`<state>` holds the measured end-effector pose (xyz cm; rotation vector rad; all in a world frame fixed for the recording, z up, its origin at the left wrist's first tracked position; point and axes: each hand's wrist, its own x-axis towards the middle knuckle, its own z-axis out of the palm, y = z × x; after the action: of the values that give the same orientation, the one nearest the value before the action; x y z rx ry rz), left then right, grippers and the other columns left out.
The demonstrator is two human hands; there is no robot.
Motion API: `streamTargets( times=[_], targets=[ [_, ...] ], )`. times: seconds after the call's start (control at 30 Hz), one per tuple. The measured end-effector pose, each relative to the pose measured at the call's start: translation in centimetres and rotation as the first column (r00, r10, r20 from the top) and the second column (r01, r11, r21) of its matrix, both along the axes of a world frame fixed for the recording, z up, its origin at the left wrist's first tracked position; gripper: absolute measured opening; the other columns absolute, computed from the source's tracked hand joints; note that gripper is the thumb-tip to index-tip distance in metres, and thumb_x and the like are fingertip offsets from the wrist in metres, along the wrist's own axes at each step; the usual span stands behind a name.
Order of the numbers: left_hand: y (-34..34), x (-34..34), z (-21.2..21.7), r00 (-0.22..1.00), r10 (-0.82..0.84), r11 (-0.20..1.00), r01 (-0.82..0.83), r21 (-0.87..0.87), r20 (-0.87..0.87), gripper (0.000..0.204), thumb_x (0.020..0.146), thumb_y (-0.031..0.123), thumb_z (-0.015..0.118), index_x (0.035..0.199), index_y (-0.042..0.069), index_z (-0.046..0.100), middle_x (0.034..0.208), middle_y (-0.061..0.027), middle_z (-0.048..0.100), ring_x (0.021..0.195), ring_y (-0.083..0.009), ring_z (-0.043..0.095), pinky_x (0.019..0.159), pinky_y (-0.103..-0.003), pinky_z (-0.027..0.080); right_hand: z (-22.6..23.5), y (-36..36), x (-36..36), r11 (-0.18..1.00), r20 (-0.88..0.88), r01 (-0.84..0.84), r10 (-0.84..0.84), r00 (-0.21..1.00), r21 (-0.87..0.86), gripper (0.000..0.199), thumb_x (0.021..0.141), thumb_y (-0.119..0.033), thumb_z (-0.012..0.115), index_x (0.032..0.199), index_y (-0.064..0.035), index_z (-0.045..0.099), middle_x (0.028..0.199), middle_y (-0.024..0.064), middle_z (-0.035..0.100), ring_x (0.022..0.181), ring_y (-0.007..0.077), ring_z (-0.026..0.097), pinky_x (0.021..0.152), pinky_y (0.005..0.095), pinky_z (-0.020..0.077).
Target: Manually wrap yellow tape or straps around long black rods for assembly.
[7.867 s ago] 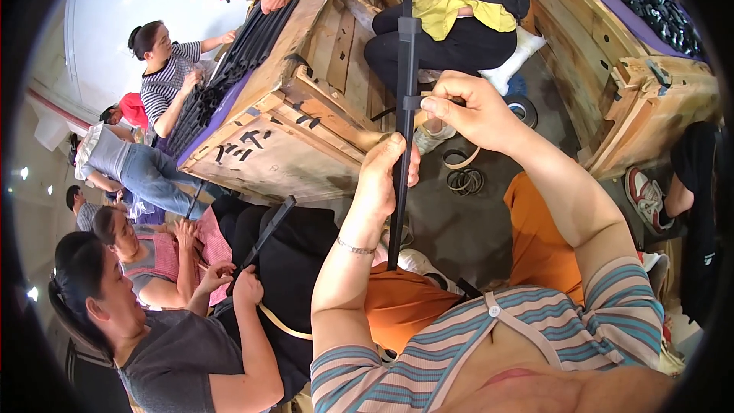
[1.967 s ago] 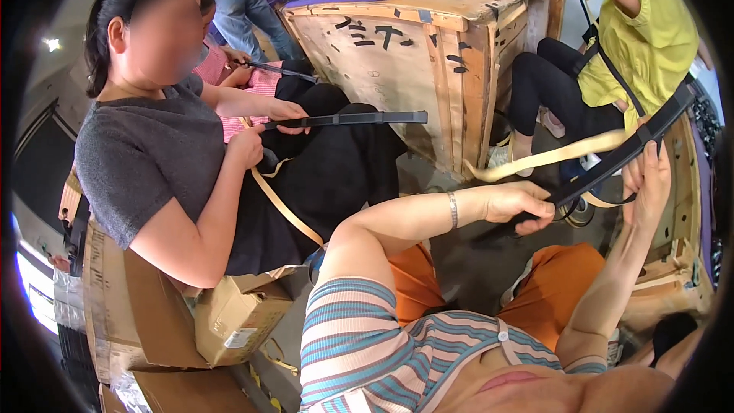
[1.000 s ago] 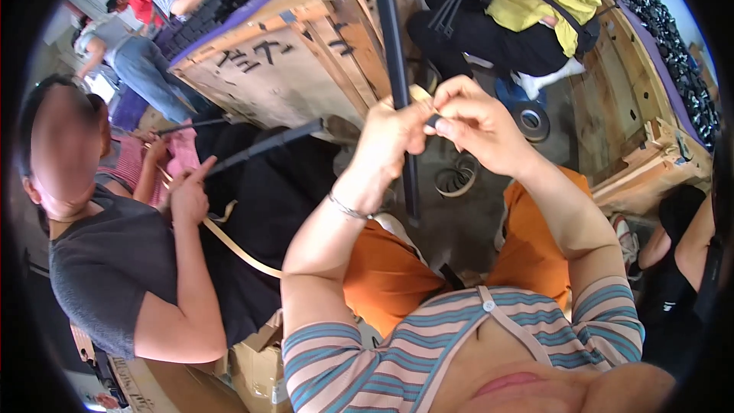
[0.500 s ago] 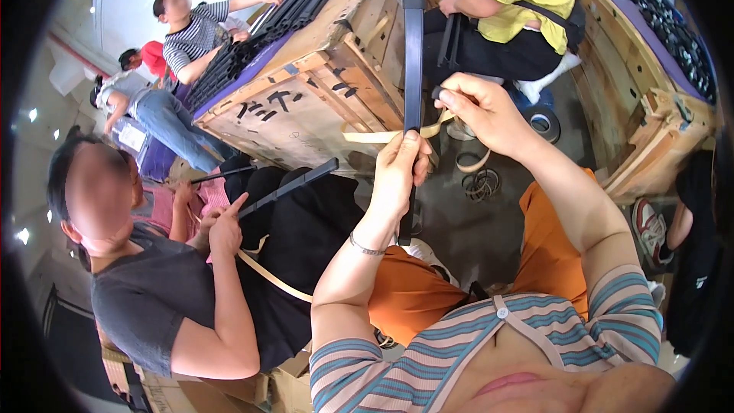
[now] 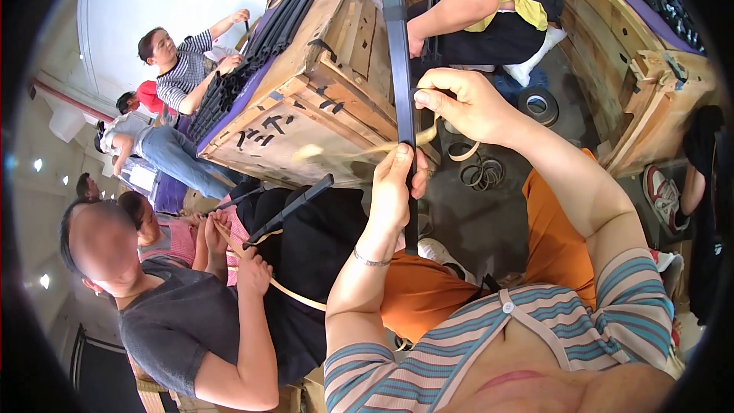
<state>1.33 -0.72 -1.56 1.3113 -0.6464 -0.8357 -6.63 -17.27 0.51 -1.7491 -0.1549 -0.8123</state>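
A long black bar stands nearly upright in front of me, with a raised black band around its upper part. My left hand is closed around its lower part, thumb on the front face. Across the bar at that thumb runs a narrow tan strip, its left part blurred by motion. To the right of the bar, my right hand pinches the strip's dark-looking end close to the bar's edge. The fingers partly hide that end.
A wooden crate with black bars on top stands ahead left; another crate is at right. Tape rolls and loose strip coils lie on the floor. Co-workers sit close at left and ahead in yellow.
My right hand has shifted slightly left, nearer the bar. The strip's left part has swung outward and blurred. At left, the neighbour's hands have moved along their own bar and tan strip.
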Motion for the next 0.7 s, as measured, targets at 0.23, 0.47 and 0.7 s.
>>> streamTargets(
  times=[0.23, 0.47, 0.7],
  targets=[
    [0.2, 0.2, -0.1, 0.999, -0.045, 0.999, 0.045, 0.015, 0.001, 0.036, 0.093, 0.036, 0.039, 0.080, 0.003, 0.047, 0.054, -0.0023, 0.038, 0.045, -0.0106, 0.032, 0.044, -0.023, 0.027, -0.3, -0.4, 0.4, 1.000, -0.001, -0.024, 0.024, 1.000, 0.020, 0.019, 0.089, -0.018, 0.052, 0.082, -0.0011, 0.054, 0.066, 0.0015, 0.053, 0.064, 0.0065, 0.045, 0.061, 0.0239, 0.0408],
    [0.2, 0.4, -0.3, 1.000, -0.029, 0.999, 0.029, 0.036, 0.012, 0.036, 0.093, 0.036, 0.040, 0.079, 0.003, 0.047, 0.053, -0.0022, 0.038, 0.045, -0.0105, 0.032, 0.044, -0.023, 0.026, -0.8, -0.5, 0.7, 1.000, 0.011, -0.027, 0.028, 1.000, -0.007, 0.018, 0.089, -0.018, 0.052, 0.082, -0.0012, 0.054, 0.060, 0.0014, 0.045, 0.057, 0.0067, 0.038, 0.055, 0.0240, 0.0377],
    [0.4, 0.6, -0.3, 0.999, -0.037, 0.999, 0.037, 0.032, 0.018, 0.037, 0.093, 0.036, 0.039, 0.078, 0.003, 0.047, 0.053, -0.0020, 0.038, 0.044, -0.0104, 0.032, 0.044, -0.023, 0.026, -0.8, -0.3, 0.7, 0.999, -0.001, -0.023, 0.023, 1.000, -0.038, 0.017, 0.089, -0.017, 0.052, 0.083, -0.0019, 0.055, 0.057, 0.0009, 0.038, 0.056, 0.0065, 0.034, 0.052, 0.0239, 0.0335]
  ],
)
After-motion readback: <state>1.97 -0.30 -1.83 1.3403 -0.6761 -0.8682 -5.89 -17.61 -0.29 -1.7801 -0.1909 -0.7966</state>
